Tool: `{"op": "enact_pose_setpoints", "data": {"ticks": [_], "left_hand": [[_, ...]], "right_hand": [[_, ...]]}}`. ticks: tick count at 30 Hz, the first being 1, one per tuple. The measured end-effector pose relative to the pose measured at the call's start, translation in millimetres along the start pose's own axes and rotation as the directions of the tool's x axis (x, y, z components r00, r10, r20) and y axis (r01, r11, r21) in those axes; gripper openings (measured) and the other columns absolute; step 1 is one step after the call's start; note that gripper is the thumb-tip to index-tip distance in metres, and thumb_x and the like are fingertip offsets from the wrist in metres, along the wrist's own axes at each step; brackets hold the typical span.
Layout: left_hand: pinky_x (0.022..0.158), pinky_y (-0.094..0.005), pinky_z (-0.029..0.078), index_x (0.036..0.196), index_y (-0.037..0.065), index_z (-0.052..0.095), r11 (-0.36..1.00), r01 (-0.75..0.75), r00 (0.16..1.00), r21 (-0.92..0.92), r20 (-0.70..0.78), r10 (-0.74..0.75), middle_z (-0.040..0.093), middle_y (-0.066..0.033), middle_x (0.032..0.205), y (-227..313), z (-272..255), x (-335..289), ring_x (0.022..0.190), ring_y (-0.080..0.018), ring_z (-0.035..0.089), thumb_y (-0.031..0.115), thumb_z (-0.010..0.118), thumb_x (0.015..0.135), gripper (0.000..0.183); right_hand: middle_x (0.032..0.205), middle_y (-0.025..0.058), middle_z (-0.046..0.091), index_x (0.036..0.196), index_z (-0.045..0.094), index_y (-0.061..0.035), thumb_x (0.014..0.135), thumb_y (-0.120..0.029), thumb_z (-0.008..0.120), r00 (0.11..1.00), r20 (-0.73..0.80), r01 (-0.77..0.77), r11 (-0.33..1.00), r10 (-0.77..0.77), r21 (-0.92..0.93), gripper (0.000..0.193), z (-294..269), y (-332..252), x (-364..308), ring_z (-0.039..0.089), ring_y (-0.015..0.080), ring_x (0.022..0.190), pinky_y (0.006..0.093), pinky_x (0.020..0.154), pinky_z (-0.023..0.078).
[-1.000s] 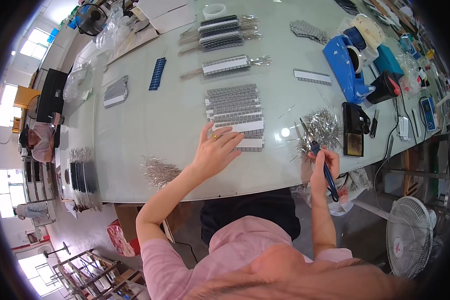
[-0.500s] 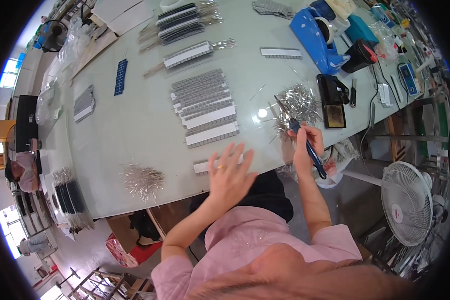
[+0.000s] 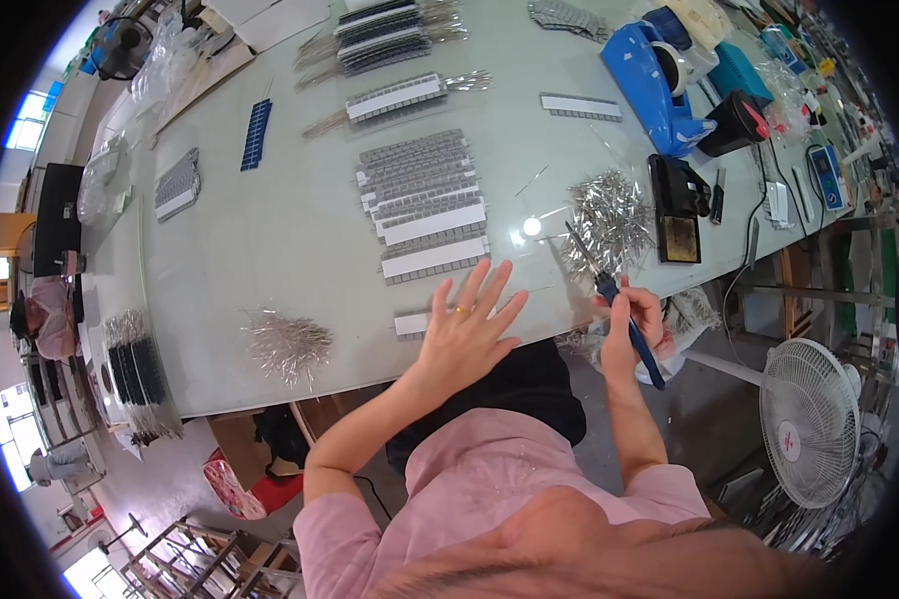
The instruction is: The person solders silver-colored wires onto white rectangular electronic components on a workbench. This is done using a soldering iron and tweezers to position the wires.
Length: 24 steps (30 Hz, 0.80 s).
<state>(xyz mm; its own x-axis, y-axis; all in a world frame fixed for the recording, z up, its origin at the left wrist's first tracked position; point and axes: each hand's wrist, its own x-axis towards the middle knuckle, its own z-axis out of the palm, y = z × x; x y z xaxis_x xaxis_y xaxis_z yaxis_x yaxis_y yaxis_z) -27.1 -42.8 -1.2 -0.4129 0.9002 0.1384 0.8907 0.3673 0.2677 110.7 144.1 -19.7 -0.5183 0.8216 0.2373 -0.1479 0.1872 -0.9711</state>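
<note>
My left hand [image 3: 464,334] is spread flat with fingers apart. It covers part of a short grey segmented strip with a white band [image 3: 411,324] at the table's near edge. A ring shows on one finger. My right hand [image 3: 635,324] is closed around a slim blue-handled tool [image 3: 641,347] with a long pointed metal tip; its exact kind is unclear. That tip points away from me, at the left side of a heap of shiny metal wire pieces [image 3: 611,215]. Ahead of my left hand lies a stack of grey segmented strips [image 3: 420,180], some with white bands.
A black stand with a yellow sponge [image 3: 681,238] sits right of the heap, with a blue tape dispenser [image 3: 649,85] beyond. Another wire pile [image 3: 288,344] lies left. Bundled dark strips [image 3: 385,45] are at the back. A white fan [image 3: 812,422] stands at right.
The head view has shifted a little. My right hand has drawn the tool back slightly toward me from the wire heap. My left hand's fingers are spread wider.
</note>
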Motion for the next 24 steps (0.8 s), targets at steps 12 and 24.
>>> {"op": "enact_pose_setpoints", "data": {"ticks": [12,24], "left_hand": [[0.11,-0.0513,0.022,0.135,0.022,0.054,0.993,0.051,0.999,0.109,-0.004,-0.051,0.045,-0.0027,0.146,-30.0,-10.8,-65.3,0.136,-0.0213,0.04,0.042,0.073,0.079,0.063],[0.111,-0.0532,0.018,0.138,0.021,0.054,0.998,0.053,0.999,0.038,-0.008,-0.052,0.043,-0.0075,0.15,-27.7,-5.2,-59.2,0.137,-0.0248,0.04,0.04,0.073,0.079,0.065]], "right_hand": [[0.078,0.0081,0.069,0.09,0.061,-0.0039,0.082,0.0,0.068,0.929,0.37,0.117,0.957,-0.011,-0.265,0.011,-4.9,-40.0,-14.5,0.067,0.0173,0.073,0.0458,0.101,0.047],[0.077,0.0093,0.066,0.085,0.064,-0.0024,0.072,0.003,0.075,0.837,0.525,0.376,0.859,-0.155,-0.346,0.018,0.5,-54.9,-8.3,0.068,0.0239,0.069,0.0416,0.088,0.056]]}}
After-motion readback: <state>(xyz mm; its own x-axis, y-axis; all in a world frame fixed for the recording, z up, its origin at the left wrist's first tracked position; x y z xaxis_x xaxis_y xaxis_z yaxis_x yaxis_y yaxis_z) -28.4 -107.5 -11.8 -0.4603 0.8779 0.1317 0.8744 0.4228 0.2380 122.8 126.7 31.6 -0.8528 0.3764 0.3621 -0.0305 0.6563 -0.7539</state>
